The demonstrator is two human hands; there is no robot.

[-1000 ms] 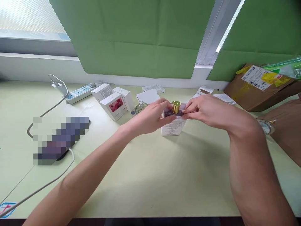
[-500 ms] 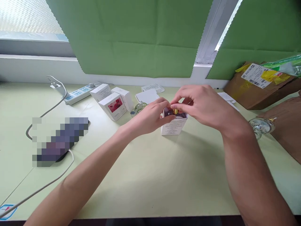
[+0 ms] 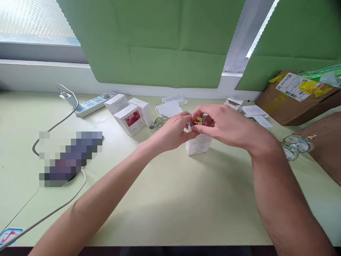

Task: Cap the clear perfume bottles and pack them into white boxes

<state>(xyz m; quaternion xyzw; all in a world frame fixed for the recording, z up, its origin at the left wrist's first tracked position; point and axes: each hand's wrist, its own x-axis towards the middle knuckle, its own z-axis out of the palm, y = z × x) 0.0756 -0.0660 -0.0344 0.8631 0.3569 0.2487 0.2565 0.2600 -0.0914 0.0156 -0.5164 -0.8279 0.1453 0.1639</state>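
A small white carton (image 3: pixel 199 145) with printed text on its front stands on the table, tilted slightly, its upper part covered by my hands. My left hand (image 3: pixel 174 131) is closed at the carton's upper left edge, thumb in front and fingers behind. With bent fingers, my right hand (image 3: pixel 226 122) closes round a shiny gold-coloured piece (image 3: pixel 198 121) at the carton's top. A whitish flap or scrap (image 3: pixel 189 126) shows between the two hands. What lies deeper in the carton is hidden.
Upright white cartons (image 3: pixel 129 120) and a round glass bottle (image 3: pixel 160 122) stand to the left. Opened cartons (image 3: pixel 257 111) lie at back right, before a brown cardboard box (image 3: pixel 295 96). Two glass bottles (image 3: pixel 297 144) are beside my right forearm. A power strip (image 3: pixel 92 105) and cable are at left.
My right hand has come down a little, its fingers now round the gold-coloured piece. The carton has turned and tilted slightly. Opened cartons behind my right hand have come into sight.
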